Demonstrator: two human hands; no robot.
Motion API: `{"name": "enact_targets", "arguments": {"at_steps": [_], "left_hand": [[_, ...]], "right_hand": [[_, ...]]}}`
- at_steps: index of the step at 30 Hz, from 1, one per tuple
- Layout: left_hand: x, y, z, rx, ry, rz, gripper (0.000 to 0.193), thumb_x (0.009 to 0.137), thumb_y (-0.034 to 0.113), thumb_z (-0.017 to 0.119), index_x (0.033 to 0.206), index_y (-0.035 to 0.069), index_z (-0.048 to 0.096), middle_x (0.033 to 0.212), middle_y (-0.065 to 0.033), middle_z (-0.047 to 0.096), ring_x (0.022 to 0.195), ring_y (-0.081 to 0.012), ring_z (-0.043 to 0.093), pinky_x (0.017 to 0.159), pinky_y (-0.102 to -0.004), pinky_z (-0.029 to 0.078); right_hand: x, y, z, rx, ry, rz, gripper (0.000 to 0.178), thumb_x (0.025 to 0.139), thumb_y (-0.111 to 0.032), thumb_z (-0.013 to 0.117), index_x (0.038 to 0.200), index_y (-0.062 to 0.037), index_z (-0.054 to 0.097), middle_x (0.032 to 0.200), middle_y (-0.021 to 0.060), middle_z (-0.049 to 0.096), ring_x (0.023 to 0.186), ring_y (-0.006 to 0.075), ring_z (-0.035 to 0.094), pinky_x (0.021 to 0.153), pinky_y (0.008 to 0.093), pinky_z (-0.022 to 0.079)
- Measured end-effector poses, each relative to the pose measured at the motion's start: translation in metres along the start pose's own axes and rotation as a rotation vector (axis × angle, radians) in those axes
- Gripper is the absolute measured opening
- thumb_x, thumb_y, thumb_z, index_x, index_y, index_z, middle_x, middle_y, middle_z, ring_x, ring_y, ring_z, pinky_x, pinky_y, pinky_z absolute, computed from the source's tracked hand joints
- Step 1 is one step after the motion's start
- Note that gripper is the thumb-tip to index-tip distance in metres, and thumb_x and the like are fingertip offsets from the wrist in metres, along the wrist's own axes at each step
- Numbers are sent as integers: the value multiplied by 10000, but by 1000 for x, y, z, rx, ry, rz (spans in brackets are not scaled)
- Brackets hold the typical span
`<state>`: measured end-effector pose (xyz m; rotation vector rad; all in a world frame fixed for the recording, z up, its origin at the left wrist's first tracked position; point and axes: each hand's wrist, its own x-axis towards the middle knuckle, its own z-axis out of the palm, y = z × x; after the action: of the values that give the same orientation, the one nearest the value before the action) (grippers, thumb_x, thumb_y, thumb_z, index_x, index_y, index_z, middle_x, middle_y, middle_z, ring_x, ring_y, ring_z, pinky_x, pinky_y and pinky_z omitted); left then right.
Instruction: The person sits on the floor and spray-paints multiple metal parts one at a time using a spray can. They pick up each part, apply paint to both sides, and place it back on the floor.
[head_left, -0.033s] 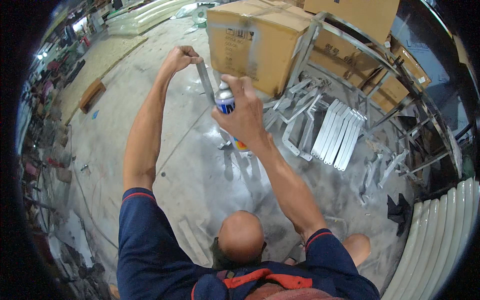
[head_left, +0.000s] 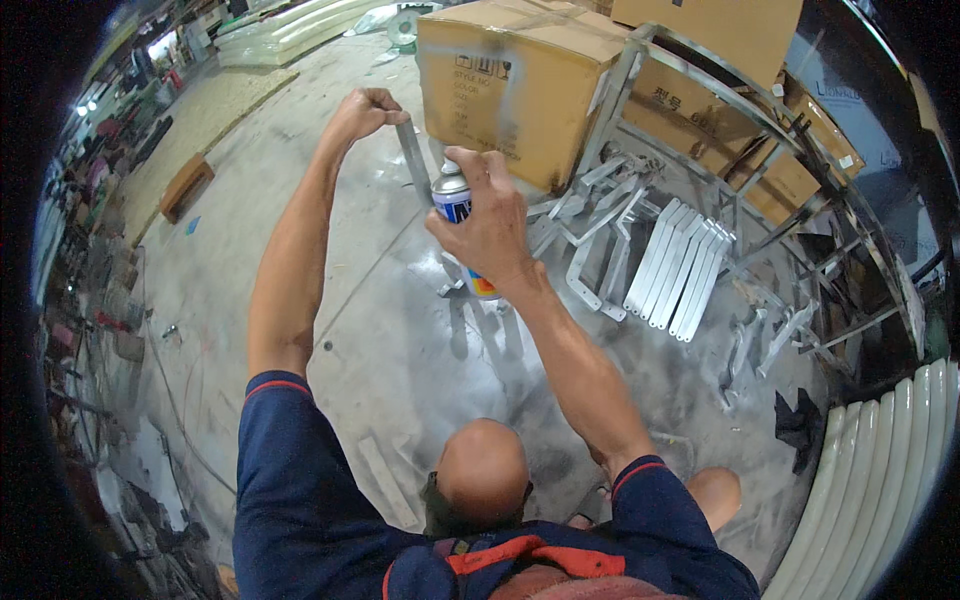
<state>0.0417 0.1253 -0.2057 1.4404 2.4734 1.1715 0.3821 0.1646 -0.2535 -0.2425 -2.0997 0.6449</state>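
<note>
Left hand (head_left: 365,108) fisted round top of a thin metal strip (head_left: 412,160), held up over concrete floor (head_left: 300,230). Right hand (head_left: 490,225) wraps a spray can (head_left: 455,205), finger on nozzle, just beside strip. Cardboard boxes (head_left: 510,80) close behind; painted brackets (head_left: 680,265) & metal frame (head_left: 700,110) to the right.

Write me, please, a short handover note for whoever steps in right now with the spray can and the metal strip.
Left hand: raised, fist closed on the top end of a grey metal strip that hangs down from it.
Right hand: wrapped around the spray can, nozzle end up, close beside the strip.
Nearby: white slats and bent brackets lie on the floor, in front of the cardboard boxes.
Done: the floor below shows pale overspray.
Left: how much of the strip is coated cannot be told.
</note>
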Motion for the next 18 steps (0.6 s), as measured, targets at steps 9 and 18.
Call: {"name": "enact_targets", "arguments": {"at_steps": [9,18], "left_hand": [[13,2,0,132,30,-1,249,828,290,915,908,73,823,922,-55,813,890,-174,715,823,-379,568],[15,2,-4,111,0,-41,252,821,306,928,923,93,840,910,-35,808,869,-153,704,809,-364,563]], "right_hand": [[11,1,2,51,78,-97,671,717,-113,829,1341,-101,582,1140,210,636,1012,427,687,883,513,568],[6,1,6,8,-95,23,690,722,-159,827,1361,-149,568,1117,212,582,911,451,683,782,544,573]]}}
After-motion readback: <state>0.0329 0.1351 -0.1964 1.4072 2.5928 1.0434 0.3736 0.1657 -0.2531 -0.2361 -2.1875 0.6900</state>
